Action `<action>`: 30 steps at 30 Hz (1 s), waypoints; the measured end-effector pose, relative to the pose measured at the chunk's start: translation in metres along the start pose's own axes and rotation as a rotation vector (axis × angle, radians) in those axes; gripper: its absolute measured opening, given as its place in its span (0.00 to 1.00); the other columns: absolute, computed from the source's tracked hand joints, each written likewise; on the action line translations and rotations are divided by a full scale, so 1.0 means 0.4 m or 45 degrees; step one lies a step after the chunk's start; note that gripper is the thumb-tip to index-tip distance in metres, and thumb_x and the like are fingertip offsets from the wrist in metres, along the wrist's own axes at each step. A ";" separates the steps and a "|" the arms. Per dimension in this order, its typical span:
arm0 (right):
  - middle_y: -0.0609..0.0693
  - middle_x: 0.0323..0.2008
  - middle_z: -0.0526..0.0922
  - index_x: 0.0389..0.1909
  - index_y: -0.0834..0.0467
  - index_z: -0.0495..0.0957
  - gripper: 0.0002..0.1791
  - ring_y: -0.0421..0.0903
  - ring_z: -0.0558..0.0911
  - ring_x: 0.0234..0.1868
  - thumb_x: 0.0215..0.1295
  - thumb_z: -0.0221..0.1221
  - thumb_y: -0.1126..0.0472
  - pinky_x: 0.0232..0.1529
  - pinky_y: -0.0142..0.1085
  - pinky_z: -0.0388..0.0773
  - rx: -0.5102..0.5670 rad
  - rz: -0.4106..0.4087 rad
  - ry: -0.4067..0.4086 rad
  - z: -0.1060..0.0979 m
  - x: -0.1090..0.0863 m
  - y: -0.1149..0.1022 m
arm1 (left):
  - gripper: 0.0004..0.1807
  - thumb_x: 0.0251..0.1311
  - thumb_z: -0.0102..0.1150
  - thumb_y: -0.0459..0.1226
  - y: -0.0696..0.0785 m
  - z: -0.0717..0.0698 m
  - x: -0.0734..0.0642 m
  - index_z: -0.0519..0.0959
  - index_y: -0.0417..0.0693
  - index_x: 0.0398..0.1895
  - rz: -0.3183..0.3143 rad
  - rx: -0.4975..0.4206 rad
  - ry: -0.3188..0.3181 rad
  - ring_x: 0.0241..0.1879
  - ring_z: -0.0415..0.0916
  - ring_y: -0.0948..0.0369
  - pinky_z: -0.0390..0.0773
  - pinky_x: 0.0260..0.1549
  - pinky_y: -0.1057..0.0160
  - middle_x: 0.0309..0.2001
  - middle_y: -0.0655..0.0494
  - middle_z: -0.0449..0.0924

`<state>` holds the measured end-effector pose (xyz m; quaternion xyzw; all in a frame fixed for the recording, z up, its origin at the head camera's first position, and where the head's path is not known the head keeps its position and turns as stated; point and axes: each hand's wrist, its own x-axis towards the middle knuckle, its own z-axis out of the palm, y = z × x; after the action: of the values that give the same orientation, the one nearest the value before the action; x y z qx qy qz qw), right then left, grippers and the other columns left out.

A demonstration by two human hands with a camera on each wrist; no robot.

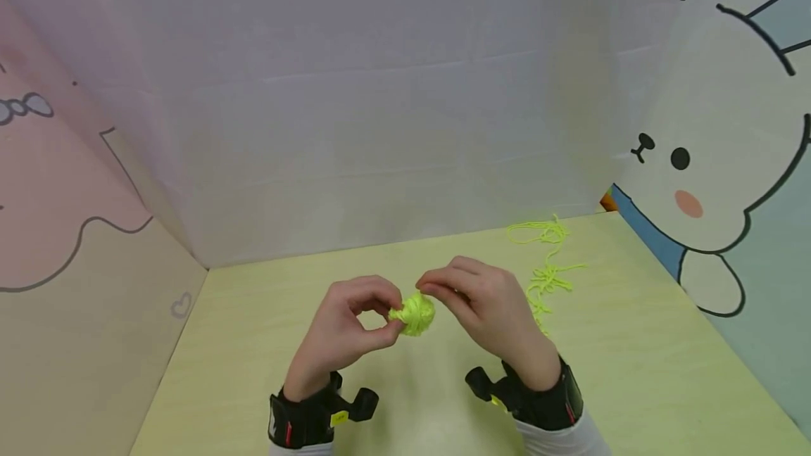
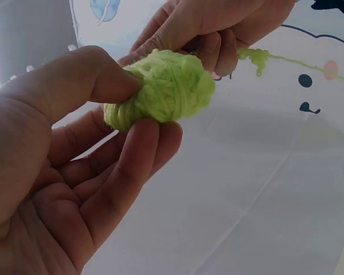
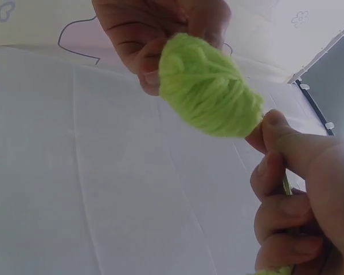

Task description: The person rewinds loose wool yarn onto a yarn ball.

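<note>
A small ball of neon yellow-green yarn [image 1: 418,314] is held above the table, its strands wrapped round in several directions. My left hand [image 1: 355,322] pinches one end of it between thumb and fingers, as the left wrist view also shows on the yarn ball [image 2: 166,86]. At the ball's other side, my right hand [image 1: 484,301] pinches the yarn strand [image 3: 286,184], which runs down through its curled fingers in the right wrist view. Beyond that hand the strand trails off with a small tangle [image 2: 255,57].
Loose, tangled yarn [image 1: 550,279] lies on the right part of the pale wooden table [image 1: 253,343], reaching to its back edge. A white sheet [image 1: 380,125] hangs behind. Printed cartoon panels [image 1: 716,181] stand at both sides.
</note>
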<state>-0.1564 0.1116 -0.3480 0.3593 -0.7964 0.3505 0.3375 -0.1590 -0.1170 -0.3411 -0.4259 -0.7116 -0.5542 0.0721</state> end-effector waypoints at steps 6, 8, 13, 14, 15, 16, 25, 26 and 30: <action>0.38 0.28 0.78 0.39 0.48 0.85 0.12 0.31 0.69 0.22 0.72 0.56 0.48 0.19 0.26 0.69 0.006 -0.058 -0.021 0.006 0.000 -0.004 | 0.15 0.45 0.66 0.17 0.018 0.008 0.010 0.81 0.41 0.33 -0.015 0.080 -0.047 0.32 0.77 0.61 0.86 0.28 0.60 0.33 0.51 0.81; 0.38 0.28 0.77 0.39 0.48 0.85 0.11 0.31 0.69 0.22 0.72 0.57 0.49 0.19 0.26 0.69 -0.008 -0.052 -0.022 0.008 0.000 -0.002 | 0.15 0.44 0.66 0.17 0.022 0.011 0.012 0.80 0.41 0.33 -0.006 0.078 -0.065 0.32 0.77 0.61 0.86 0.27 0.60 0.33 0.51 0.81; 0.36 0.27 0.76 0.39 0.47 0.85 0.04 0.31 0.68 0.22 0.65 0.64 0.54 0.19 0.28 0.69 -0.037 0.022 -0.077 0.012 -0.006 0.008 | 0.16 0.43 0.66 0.17 0.026 0.012 0.011 0.80 0.42 0.33 0.051 0.059 -0.076 0.32 0.77 0.60 0.85 0.27 0.61 0.33 0.52 0.80; 0.36 0.27 0.76 0.40 0.46 0.85 0.04 0.31 0.68 0.23 0.65 0.65 0.56 0.20 0.28 0.69 -0.030 0.051 -0.112 0.013 -0.008 0.010 | 0.17 0.43 0.66 0.16 0.025 0.011 0.011 0.80 0.42 0.33 0.067 0.052 -0.075 0.32 0.77 0.60 0.85 0.26 0.61 0.33 0.52 0.80; 0.36 0.27 0.77 0.40 0.46 0.85 0.05 0.32 0.68 0.23 0.64 0.65 0.57 0.21 0.29 0.70 -0.021 0.084 -0.155 0.015 -0.008 0.012 | 0.17 0.43 0.66 0.16 0.025 0.011 0.011 0.80 0.42 0.33 0.081 0.046 -0.073 0.32 0.77 0.60 0.85 0.27 0.61 0.33 0.52 0.81; 0.36 0.28 0.77 0.41 0.46 0.85 0.05 0.32 0.69 0.24 0.65 0.65 0.57 0.22 0.30 0.71 -0.016 0.121 -0.203 0.017 -0.009 0.015 | 0.17 0.43 0.66 0.16 0.024 0.010 0.011 0.80 0.42 0.33 0.095 0.036 -0.067 0.32 0.77 0.60 0.85 0.27 0.61 0.34 0.52 0.81; 0.35 0.29 0.80 0.38 0.44 0.84 0.04 0.34 0.75 0.27 0.69 0.61 0.55 0.31 0.34 0.77 -0.051 0.329 -0.606 0.038 -0.006 0.024 | 0.13 0.49 0.65 0.18 -0.050 0.002 -0.016 0.81 0.37 0.37 -0.040 -0.043 0.355 0.33 0.79 0.55 0.85 0.32 0.65 0.37 0.46 0.81; 0.34 0.30 0.81 0.37 0.44 0.84 0.04 0.33 0.75 0.28 0.69 0.61 0.53 0.32 0.35 0.78 -0.037 0.334 -0.636 0.039 -0.007 0.022 | 0.12 0.51 0.66 0.19 -0.062 0.002 -0.019 0.81 0.37 0.38 -0.100 -0.049 0.437 0.33 0.79 0.54 0.85 0.33 0.66 0.37 0.46 0.81; 0.32 0.30 0.81 0.38 0.43 0.84 0.05 0.31 0.76 0.29 0.71 0.60 0.52 0.33 0.34 0.79 0.002 0.329 -0.706 0.041 -0.010 0.014 | 0.08 0.56 0.68 0.26 -0.080 -0.002 -0.020 0.81 0.36 0.39 -0.313 -0.040 0.718 0.32 0.80 0.53 0.84 0.33 0.69 0.38 0.45 0.81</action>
<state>-0.1636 0.1025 -0.3615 0.3372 -0.8970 0.2796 0.0597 -0.1762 -0.1227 -0.3688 -0.1668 -0.7012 -0.6659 0.1926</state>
